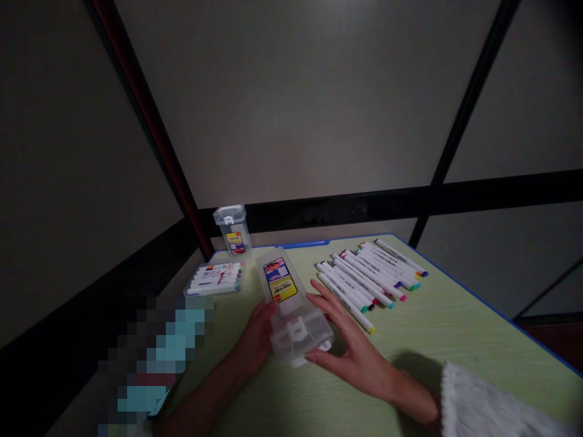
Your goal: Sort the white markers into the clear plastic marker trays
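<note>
A clear plastic marker case with a yellow and blue label is tilted between my hands, its lidded end toward me. My left hand grips its left side, the fingertips partly hidden behind the case. On the other side my right hand has its thumb at the lid's lower corner and its fingers spread along the right edge. No markers show inside the case. Several white markers with coloured ends lie in a loose row on the table, just beyond my right hand.
A second clear case stands upright at the table's back left corner. In front of it lies a flat clear box of markers. The pale green table has a blue edge and meets a wall behind. A blurred-out patch covers something at left.
</note>
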### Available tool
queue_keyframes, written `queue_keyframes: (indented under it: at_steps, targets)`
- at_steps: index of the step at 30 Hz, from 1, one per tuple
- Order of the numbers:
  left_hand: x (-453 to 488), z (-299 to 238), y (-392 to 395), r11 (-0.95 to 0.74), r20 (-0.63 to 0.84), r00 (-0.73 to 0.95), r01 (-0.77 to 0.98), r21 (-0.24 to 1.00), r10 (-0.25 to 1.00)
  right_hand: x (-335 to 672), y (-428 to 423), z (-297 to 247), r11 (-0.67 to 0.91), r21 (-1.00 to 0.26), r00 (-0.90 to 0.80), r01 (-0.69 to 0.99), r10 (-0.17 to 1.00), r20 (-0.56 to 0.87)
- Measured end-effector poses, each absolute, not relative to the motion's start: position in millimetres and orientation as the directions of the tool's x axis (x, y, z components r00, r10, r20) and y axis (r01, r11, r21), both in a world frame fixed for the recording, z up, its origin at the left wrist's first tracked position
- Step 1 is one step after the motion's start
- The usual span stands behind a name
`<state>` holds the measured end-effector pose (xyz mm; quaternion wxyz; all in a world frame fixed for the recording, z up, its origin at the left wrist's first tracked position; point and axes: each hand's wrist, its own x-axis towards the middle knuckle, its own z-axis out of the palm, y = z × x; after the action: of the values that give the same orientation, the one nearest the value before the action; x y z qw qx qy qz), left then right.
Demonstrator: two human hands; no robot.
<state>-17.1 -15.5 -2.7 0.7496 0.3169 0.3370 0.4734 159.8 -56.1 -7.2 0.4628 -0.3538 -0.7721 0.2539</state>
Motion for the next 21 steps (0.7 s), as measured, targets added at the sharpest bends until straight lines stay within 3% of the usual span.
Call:
queue_keyframes:
  at_steps: [15, 21]
  targets:
    - [-12.2, 0.3, -20.5, 0.215, -0.096, 0.319, -0.361, 0.908, 0.943, 163.0, -55.3, 0.3, 0.695, -0.632, -0.423, 0.344, 0.715, 0.556]
    - [-10.9, 0.5, -21.2, 0.244, -0.146, 0.306, -0.311, 0.919, 0.941, 164.5, -56.3, 6.4, 0.723, -0.614, -0.45, 0.316, 0.684, 0.574]
